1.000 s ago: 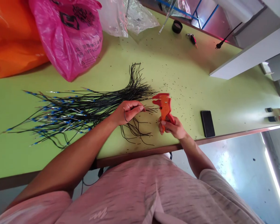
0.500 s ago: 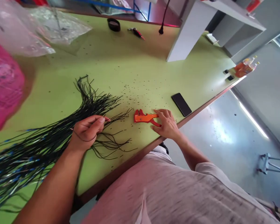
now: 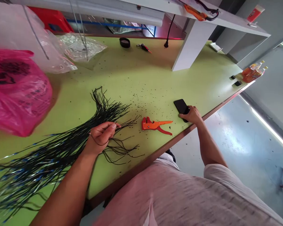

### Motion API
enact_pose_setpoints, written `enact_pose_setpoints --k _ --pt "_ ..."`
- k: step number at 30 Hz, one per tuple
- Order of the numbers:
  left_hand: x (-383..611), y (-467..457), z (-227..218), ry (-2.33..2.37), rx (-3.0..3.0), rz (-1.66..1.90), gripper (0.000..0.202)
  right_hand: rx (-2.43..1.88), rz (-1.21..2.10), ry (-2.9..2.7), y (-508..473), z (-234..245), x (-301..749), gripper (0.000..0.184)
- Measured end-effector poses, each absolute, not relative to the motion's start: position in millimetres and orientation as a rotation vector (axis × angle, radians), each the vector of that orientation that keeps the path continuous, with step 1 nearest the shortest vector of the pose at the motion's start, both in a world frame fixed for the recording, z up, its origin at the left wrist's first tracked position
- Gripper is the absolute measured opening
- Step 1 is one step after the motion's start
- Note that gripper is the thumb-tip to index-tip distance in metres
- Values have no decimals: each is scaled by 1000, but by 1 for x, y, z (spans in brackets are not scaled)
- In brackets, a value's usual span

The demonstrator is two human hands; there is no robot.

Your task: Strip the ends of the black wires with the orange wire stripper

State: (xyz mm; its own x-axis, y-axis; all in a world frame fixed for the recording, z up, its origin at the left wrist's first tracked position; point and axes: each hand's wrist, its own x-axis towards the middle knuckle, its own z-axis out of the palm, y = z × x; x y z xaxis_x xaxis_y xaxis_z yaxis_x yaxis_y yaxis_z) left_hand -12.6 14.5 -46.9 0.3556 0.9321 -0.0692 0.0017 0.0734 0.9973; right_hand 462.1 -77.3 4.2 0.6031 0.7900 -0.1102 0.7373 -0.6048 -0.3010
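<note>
**Tool set down; right hand on the phone**

From left to right: a crumpled, bright pink plastic bag (image 3: 21,94) stands on the smooth yellow-green surface (image 3: 143,72). Beside it lies a long, loose bundle of thin black wires (image 3: 73,141), many with blue and silvery ends toward the left. My left hand (image 3: 101,135) is at the right part of the bundle, thumb and fingers pinched together on a slender dark wire (image 3: 101,145) that loops over my wrist. Just beyond the free wire ends rests the orange-and-red, two-handled pliers-like tool (image 3: 151,125), touched by neither hand. A second ago it was in my right hand (image 3: 192,115), which now spans the near end of a flat black phone (image 3: 180,105), thumb at one side and fingers at the other; whether it is lifted, I cannot tell. I judge the work with the tool interrupted, only my left hand remaining at the wires.
</note>
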Motion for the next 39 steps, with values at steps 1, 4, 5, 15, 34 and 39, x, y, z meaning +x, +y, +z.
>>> enact_pose_setpoints --k 1,4,5,15,34,39 --pt "-13 15 -48 967 1298 889 33 -2530 383 -1214 -69 4 458 95" --pt "-13 14 -47 984 1301 873 32 -2150 597 -1059 -36 9 438 91" --pt "-13 14 -46 996 1302 868 32 -1976 698 -1018 -23 12 428 86" --pt "-13 13 -41 1035 1341 826 41 -931 1405 -633 73 24 306 61" --pt "-26 10 -53 1110 1285 769 43 -778 1657 -873 40 16 277 97" --pt "-27 9 -50 1122 1300 756 40 -833 1591 -895 41 9 275 94"
